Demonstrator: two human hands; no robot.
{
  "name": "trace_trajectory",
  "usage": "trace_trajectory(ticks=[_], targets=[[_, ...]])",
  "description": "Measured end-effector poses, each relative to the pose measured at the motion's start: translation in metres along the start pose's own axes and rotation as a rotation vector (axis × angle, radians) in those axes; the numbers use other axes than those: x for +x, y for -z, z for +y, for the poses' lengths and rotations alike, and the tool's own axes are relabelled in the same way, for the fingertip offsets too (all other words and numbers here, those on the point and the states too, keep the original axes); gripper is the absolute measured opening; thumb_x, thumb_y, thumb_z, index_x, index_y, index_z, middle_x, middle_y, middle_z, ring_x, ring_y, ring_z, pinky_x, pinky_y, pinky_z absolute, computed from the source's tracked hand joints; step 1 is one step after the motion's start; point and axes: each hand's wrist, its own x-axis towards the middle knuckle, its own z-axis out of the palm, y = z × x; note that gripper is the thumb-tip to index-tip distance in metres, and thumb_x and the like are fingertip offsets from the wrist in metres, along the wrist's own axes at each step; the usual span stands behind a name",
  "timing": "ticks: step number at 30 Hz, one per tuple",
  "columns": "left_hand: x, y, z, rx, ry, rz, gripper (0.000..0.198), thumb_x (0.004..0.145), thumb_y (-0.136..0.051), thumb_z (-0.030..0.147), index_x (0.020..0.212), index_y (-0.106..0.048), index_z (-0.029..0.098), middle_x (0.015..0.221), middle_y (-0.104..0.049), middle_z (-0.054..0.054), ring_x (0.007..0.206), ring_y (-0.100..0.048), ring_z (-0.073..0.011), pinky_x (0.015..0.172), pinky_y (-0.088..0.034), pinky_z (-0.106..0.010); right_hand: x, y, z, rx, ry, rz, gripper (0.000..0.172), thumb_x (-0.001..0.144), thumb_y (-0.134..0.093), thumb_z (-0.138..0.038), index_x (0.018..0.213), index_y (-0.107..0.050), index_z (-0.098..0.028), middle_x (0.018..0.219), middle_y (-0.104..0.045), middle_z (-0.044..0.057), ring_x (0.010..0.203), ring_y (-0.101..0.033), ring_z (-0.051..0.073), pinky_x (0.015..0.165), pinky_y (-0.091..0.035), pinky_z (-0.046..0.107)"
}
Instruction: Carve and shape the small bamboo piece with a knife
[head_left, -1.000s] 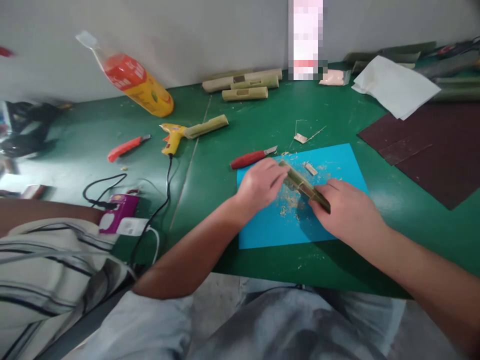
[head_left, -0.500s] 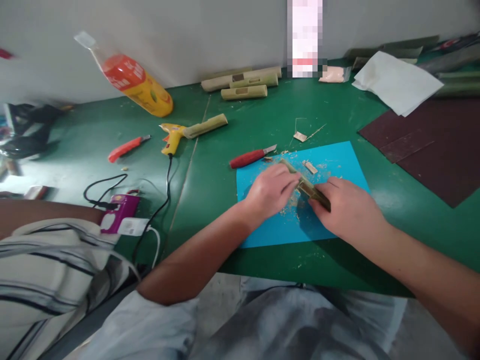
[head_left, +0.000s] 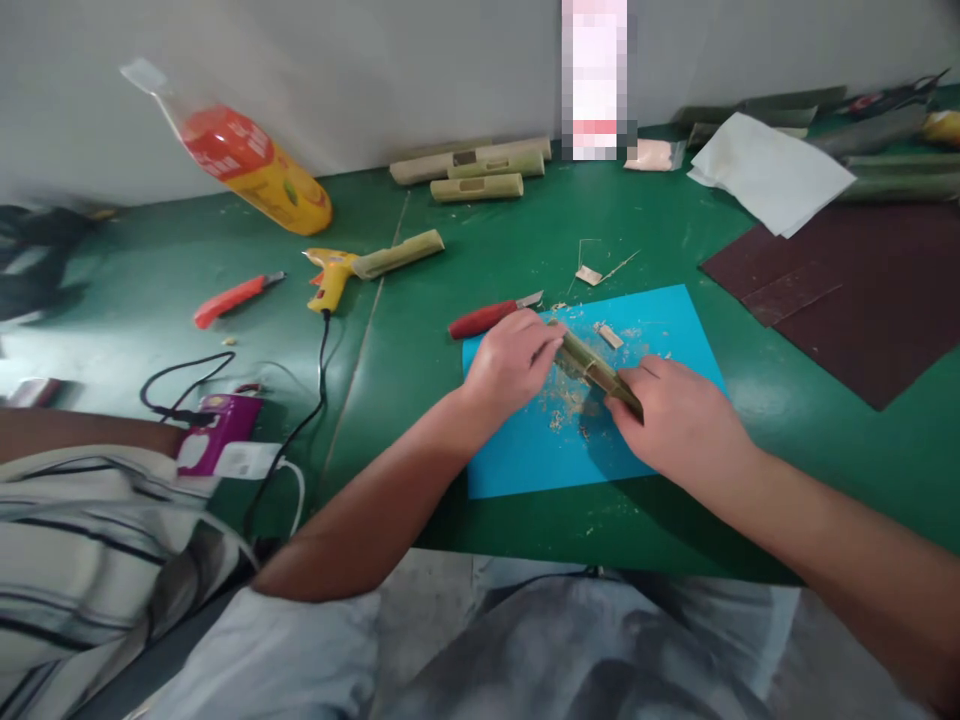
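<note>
A green bamboo piece (head_left: pixel 589 362) with a cut opening slants between my hands, above a blue sheet (head_left: pixel 510 465) strewn with shavings. My right hand (head_left: pixel 671 405) grips its lower right end. My left hand (head_left: pixel 511 362) is closed at the upper left end, its fingertips pinched by the rim; whether they hold the bamboo or a tiny bit is too small to tell. Just beyond my left hand lies a red-handled knife (head_left: pixel 491 318), blade pointing right. A small pale wood chip (head_left: pixel 609 336) rests on the sheet behind the bamboo.
A yellow glue gun (head_left: pixel 330 278) with its cord, an orange cutter (head_left: pixel 236 300) and a tilted bottle (head_left: pixel 259 170) are on the left. Bamboo tubes (head_left: pixel 476 187) lie at the back. White paper (head_left: pixel 772 170) and a dark board (head_left: pixel 847 320) are right. Another person's striped clothing (head_left: pixel 82 560) shows lower left.
My left hand has slid back from the middle of the bamboo toward its upper left end, uncovering more of it. The whole view has shifted slightly. My right hand keeps its grip.
</note>
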Motion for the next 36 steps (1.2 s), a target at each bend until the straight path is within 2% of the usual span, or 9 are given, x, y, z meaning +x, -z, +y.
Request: trace_trajectory(ticks=[3, 7, 11, 15, 19, 22, 30, 34, 36], targets=[[-0.0011, -0.0017, 0.0026, -0.028, -0.037, -0.059, 0.024, 0.108, -0.056, 0.024, 0.111, -0.078, 0.015, 0.087, -0.073, -0.007, 0.084, -0.069, -0.0178, 0.079, -0.059, -0.033, -0.0004, -0.0007, 0.0002, -0.007, 0.020, 0.008, 0.022, 0.101, -0.057, -0.027, 0.093, -0.074, -0.016, 0.091, -0.071, 0.012, 0.084, -0.065, 0.025, 0.068, -0.040, 0.035], [-0.0017, -0.0019, 0.0019, -0.043, 0.017, -0.017, 0.024, 0.108, -0.055, 0.025, 0.109, -0.078, 0.017, 0.090, -0.074, -0.007, 0.086, -0.069, -0.0185, 0.082, -0.060, -0.035, 0.0001, -0.0018, -0.0001, -0.018, 0.017, 0.036, 0.023, 0.101, -0.058, -0.030, 0.093, -0.074, -0.016, 0.091, -0.071, 0.012, 0.085, -0.065, 0.024, 0.069, -0.041, 0.035], [-0.0011, -0.0013, 0.0025, -0.055, -0.020, -0.068, 0.026, 0.108, -0.054, 0.026, 0.109, -0.079, 0.017, 0.086, -0.072, -0.006, 0.083, -0.068, -0.0180, 0.077, -0.058, -0.033, 0.0000, -0.0016, -0.0011, -0.025, 0.017, 0.012, 0.023, 0.101, -0.057, -0.028, 0.094, -0.075, -0.015, 0.090, -0.071, 0.012, 0.084, -0.066, 0.024, 0.068, -0.041, 0.035], [-0.0013, -0.0010, 0.0033, -0.035, -0.017, 0.004, 0.023, 0.108, -0.057, 0.024, 0.106, -0.078, 0.015, 0.087, -0.071, -0.006, 0.083, -0.068, -0.0175, 0.078, -0.058, -0.033, -0.0006, -0.0013, -0.0019, -0.038, 0.020, 0.010, 0.025, 0.102, -0.057, -0.030, 0.094, -0.075, -0.014, 0.092, -0.072, 0.013, 0.086, -0.067, 0.025, 0.069, -0.042, 0.036], [-0.0028, -0.0013, 0.0041, -0.045, -0.029, -0.069, 0.024, 0.108, -0.055, 0.025, 0.112, -0.077, 0.015, 0.087, -0.070, -0.006, 0.083, -0.067, -0.0182, 0.077, -0.057, -0.033, -0.0019, -0.0015, -0.0024, -0.036, 0.030, 0.010, 0.025, 0.103, -0.055, -0.029, 0.095, -0.074, -0.015, 0.091, -0.071, 0.013, 0.087, -0.067, 0.026, 0.070, -0.042, 0.036], [-0.0025, -0.0010, 0.0029, -0.054, -0.003, -0.014, 0.023, 0.108, -0.056, 0.023, 0.109, -0.077, 0.014, 0.088, -0.071, -0.007, 0.084, -0.068, -0.0184, 0.079, -0.058, -0.033, -0.0020, -0.0018, -0.0026, -0.036, 0.022, 0.019, 0.026, 0.103, -0.055, -0.029, 0.097, -0.075, -0.014, 0.092, -0.071, 0.013, 0.088, -0.067, 0.027, 0.070, -0.041, 0.037], [-0.0013, -0.0015, -0.0010, 0.005, -0.090, 0.033, 0.020, 0.107, -0.059, 0.021, 0.108, -0.077, 0.013, 0.086, -0.072, -0.006, 0.081, -0.068, -0.0172, 0.077, -0.059, -0.032, -0.0002, -0.0047, -0.0024, -0.029, 0.016, 0.036, 0.024, 0.101, -0.057, -0.030, 0.095, -0.075, -0.014, 0.092, -0.071, 0.013, 0.087, -0.066, 0.026, 0.069, -0.041, 0.036], [-0.0028, -0.0017, 0.0007, -0.026, -0.120, -0.039, 0.022, 0.108, -0.057, 0.023, 0.111, -0.077, 0.014, 0.086, -0.072, -0.005, 0.081, -0.068, -0.0172, 0.075, -0.059, -0.031, 0.0000, -0.0050, -0.0021, -0.015, 0.025, 0.026, 0.023, 0.101, -0.059, -0.029, 0.095, -0.075, -0.014, 0.091, -0.072, 0.013, 0.088, -0.067, 0.027, 0.070, -0.041, 0.036], [-0.0027, -0.0014, -0.0008, -0.028, -0.083, 0.004, 0.021, 0.107, -0.058, 0.022, 0.109, -0.077, 0.014, 0.086, -0.072, -0.006, 0.081, -0.068, -0.0171, 0.077, -0.059, -0.032, 0.0005, -0.0049, -0.0022, -0.011, 0.018, 0.022, 0.023, 0.101, -0.058, -0.028, 0.096, -0.075, -0.014, 0.092, -0.072, 0.013, 0.088, -0.067, 0.026, 0.070, -0.042, 0.036]])
